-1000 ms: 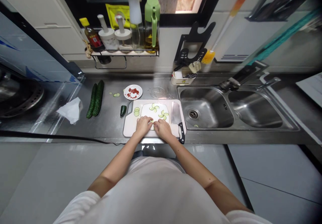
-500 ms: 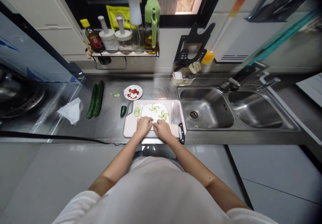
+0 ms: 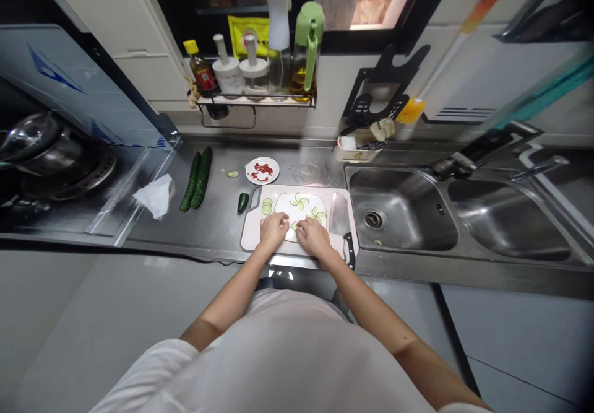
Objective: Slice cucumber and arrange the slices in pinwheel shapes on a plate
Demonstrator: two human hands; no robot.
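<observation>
A white square plate (image 3: pixel 284 205) lies on a pink cutting board (image 3: pixel 250 233), with cucumber slices (image 3: pixel 299 201) set in curved groups on it. Over the plate's lower left edge is my left hand (image 3: pixel 273 231), fingers bent together; whether they hold anything is too small to tell. My right hand (image 3: pixel 314 237) has its fingertips at a cucumber slice (image 3: pixel 294 226) near the plate's lower part. A short stack of round slices (image 3: pixel 266 206) sits left of the plate. The knife (image 3: pixel 341 215) rests on the board's right side, black handle toward me.
Two whole cucumbers (image 3: pixel 197 179), a cucumber end (image 3: pixel 243 202) and a white cloth (image 3: pixel 155 196) lie to the left. Behind the board is a small plate of red pieces (image 3: pixel 262 170). A double sink (image 3: pixel 399 208) is at right, a bottle rack (image 3: pixel 260 100) above.
The view has shifted, so the counter appears further right. My hands have moved slightly apart, and a slice now shows between them at my right fingertips.
</observation>
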